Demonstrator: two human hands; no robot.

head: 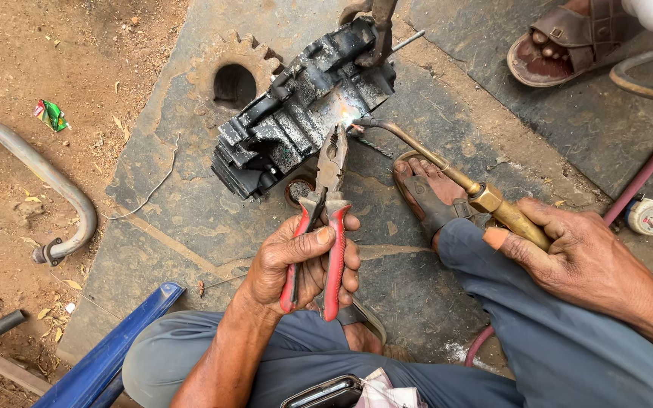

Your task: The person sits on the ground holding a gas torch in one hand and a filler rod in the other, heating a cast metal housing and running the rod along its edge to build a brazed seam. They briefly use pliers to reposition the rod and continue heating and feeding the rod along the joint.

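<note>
My left hand [300,264] grips red-handled pliers [328,211], whose jaws reach up to a shiny spot on a blackened, ribbed metal casting [289,125]. My right hand [576,261] holds a brass gas torch [485,200]; its curved tip ends at that same shiny spot, right beside the plier jaws. The casting lies tilted on a dark steel plate [190,219] on the ground. A dark tool [378,34] from above touches the casting's top edge.
My sandalled foot [428,189] rests on the plate under the torch. Another person's sandalled foot [561,41] is at top right. Hoses [648,170] run on the right. A bent pipe [47,177] and blue bar [107,347] lie left on dirt. A gear-shaped cutout [234,79] marks the plate.
</note>
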